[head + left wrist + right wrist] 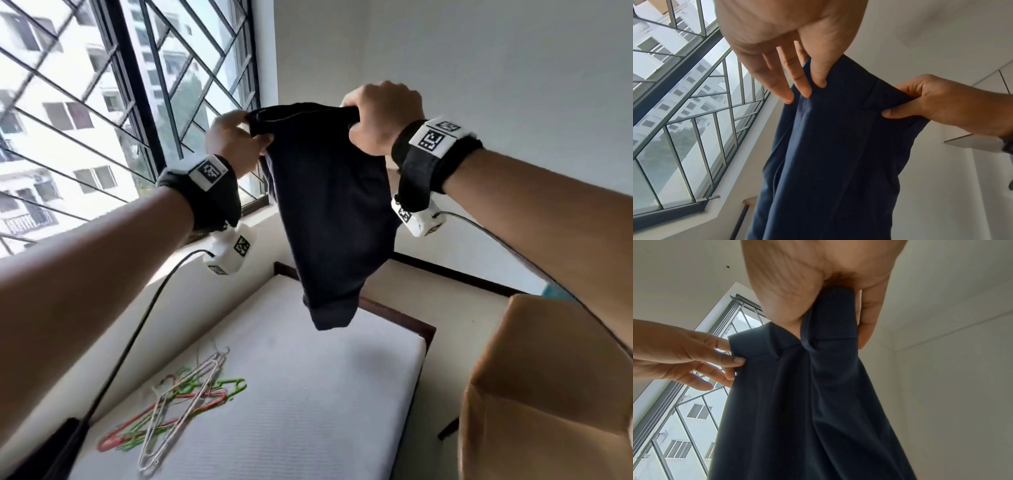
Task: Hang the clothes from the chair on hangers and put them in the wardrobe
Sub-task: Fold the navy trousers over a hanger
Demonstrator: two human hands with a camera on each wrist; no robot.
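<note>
While both arms are raised before the window (102, 113) | hangers (178, 404) lie in a loose pile on the white mattress (291, 411) | left hand (233, 140) pinches the dark garment (329, 212) at its top edge | garment hangs in mid-air above the mattress | right hand (380, 116) grips its other top corner, fingers curled | brown chair (548, 394) at right.

I'm losing the dark garment (830, 146) at the lower edge of both wrist views, so its hem is showing only from the head camera. The right hand (818, 280) is swallowing the waistband corner in its grip. The hangers (178, 407) are lying tangled; I'm not managing a count.
</note>
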